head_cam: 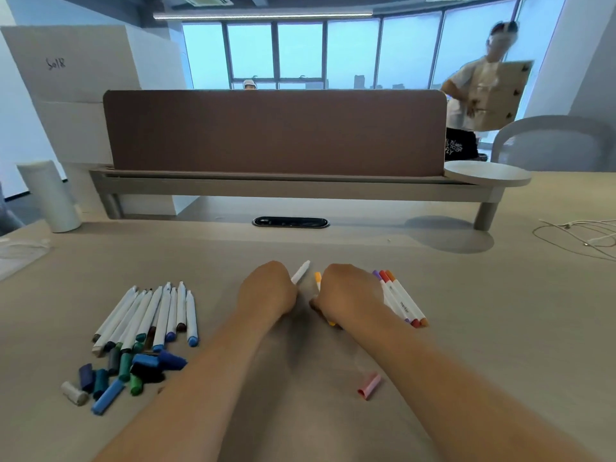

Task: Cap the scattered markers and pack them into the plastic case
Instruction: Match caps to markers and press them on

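My left hand [266,291] grips a white marker [301,271] whose end sticks out up and to the right. My right hand [346,295] is curled over a yellow-orange marker [318,280] on the table. Three capped markers [401,300] in purple, red and orange lie side by side just right of that hand. A row of several uncapped white markers [156,315] lies at the left, with a heap of loose blue, green and grey caps [126,371] below it. A single pink cap [369,385] lies beside my right forearm. The clear plastic case [20,255] sits at the far left edge.
A brown divider panel [276,131] on a grey rail crosses the back of the table. A white cylinder [50,195] stands back left, a white cable [583,235] lies back right. A person carrying a cardboard sheet [493,91] stands behind the divider.
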A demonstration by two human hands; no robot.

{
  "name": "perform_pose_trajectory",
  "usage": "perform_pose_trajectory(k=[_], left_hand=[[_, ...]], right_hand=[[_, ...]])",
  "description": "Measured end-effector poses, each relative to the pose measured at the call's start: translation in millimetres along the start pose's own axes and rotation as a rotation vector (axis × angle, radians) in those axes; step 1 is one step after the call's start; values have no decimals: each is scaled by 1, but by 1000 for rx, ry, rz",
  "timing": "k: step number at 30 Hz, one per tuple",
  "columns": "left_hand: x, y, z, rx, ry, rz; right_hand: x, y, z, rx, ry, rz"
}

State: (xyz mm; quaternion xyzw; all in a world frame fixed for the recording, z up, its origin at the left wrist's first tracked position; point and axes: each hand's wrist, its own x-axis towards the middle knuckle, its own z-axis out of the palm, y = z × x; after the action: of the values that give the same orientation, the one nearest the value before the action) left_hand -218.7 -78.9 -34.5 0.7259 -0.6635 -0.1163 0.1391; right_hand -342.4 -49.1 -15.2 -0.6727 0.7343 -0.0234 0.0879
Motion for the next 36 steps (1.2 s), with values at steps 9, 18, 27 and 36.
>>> perform_pose_trajectory(k=[9, 18, 27, 36], left_hand=[[-32, -12, -16, -305, -52, -25], [-94, -26, -17, -440, -117, -6], [-143, -43, -26, -637, -223, 36], [-151, -67, -33, -598, -295, 189]], right_hand=[[-32, 13, -4, 92, 120, 49], [-98, 39, -7, 33, -22, 129], [-133, 29, -3, -69, -103, 117], [-115, 21, -3, -53, -78, -3]])
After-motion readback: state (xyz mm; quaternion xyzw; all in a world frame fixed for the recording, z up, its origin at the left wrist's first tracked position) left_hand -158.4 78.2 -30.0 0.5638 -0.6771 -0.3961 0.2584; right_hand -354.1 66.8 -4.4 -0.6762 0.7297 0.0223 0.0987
